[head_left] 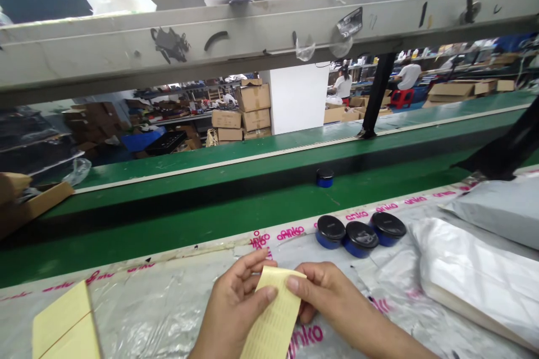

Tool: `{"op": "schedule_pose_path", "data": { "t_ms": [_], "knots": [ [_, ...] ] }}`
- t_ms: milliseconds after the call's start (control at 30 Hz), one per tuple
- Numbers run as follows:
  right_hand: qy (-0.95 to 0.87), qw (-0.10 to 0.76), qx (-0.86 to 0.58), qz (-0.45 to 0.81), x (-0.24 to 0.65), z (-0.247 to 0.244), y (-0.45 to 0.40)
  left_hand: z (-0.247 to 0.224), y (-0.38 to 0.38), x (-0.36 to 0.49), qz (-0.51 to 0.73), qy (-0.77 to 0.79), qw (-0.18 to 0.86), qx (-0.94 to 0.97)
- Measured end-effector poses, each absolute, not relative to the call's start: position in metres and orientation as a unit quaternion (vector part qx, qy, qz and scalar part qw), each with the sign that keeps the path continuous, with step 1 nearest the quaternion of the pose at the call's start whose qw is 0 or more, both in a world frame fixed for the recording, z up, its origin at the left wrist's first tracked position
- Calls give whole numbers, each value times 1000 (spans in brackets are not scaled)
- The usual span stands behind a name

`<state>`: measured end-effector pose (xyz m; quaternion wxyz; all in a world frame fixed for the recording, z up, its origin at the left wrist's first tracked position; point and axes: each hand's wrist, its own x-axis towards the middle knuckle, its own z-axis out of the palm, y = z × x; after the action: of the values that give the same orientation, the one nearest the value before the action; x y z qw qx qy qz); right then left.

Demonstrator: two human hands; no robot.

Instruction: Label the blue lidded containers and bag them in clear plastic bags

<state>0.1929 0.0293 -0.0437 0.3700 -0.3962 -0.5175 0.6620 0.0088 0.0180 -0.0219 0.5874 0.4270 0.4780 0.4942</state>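
Observation:
A yellow paper strip with faint print [275, 314] is held between both hands at the bottom centre. My left hand [238, 305] pinches its left side, thumb on top and fingers behind. On the upper right edge, my right hand [326, 294] grips it between thumb and fingers. Beyond my right hand, three round tins with black lids and blue sides stand close together: a left one [330, 231], a middle one [361, 238] and a right one [388, 228]. A stack of yellow paper [65, 325] lies at the lower left.
Plastic sheeting [155, 303] covers the near table. Behind it runs a green conveyor [261, 202] with another blue tin [324, 178]. White plastic packages [480, 275] lie at right, a cardboard box [37, 207] at left. A grey beam [252, 33] crosses above; two people sit far back.

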Motion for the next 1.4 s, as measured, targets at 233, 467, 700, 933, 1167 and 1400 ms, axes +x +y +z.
{"op": "schedule_pose_path", "data": {
  "t_ms": [233,467,700,933,1167,1400],
  "knots": [
    [-518,373,-390,664,189,-43,28,-22,16,9,486,495,597,404],
    [-527,439,-427,589,186,-48,24,-21,15,9,472,521,595,390],
    [-560,395,-402,608,189,-44,22,-22,14,11,482,491,606,400],
    [-525,397,-396,641,185,-43,22,-23,13,11,455,515,594,418],
    [-494,425,-374,660,182,-44,21,-26,11,11,459,512,584,432],
    [-523,421,-393,628,184,-39,22,-22,8,13,454,527,572,434]
  ]
}}
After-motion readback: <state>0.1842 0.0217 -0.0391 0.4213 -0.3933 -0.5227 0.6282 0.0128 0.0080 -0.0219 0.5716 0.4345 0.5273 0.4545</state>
